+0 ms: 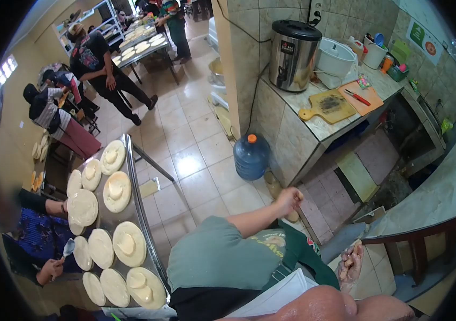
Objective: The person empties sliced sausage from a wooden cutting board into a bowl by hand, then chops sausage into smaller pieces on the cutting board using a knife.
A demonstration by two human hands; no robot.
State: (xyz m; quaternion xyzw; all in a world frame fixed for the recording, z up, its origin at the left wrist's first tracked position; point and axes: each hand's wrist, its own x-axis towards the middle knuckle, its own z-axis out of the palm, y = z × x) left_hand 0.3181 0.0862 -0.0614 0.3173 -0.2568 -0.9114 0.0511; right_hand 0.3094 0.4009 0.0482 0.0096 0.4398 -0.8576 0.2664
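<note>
My left hand (288,200) is stretched out ahead of my body, above the floor near the counter's corner. Its fingers are curled together; whether anything small is between them cannot be made out. My right hand (350,263) is raised close to my body at the lower right, in what looks like a clear plastic glove smeared with residue. Its fingers are bent inward, and what they hold, if anything, is unclear. I wear a grey-green shirt (201,259) under a dark green apron (297,243). Neither hand touches the dough rounds to my left.
Pale dough rounds (130,243), several topped with cream-coloured mounds, cover a metal table (143,243). Across it, a person's hand (51,270) holds a spoon (68,247). A blue water jug (252,157) stands by the tiled counter (287,115), which bears a steel urn (294,56), cutting board (328,106) and red-handled knife (357,97).
</note>
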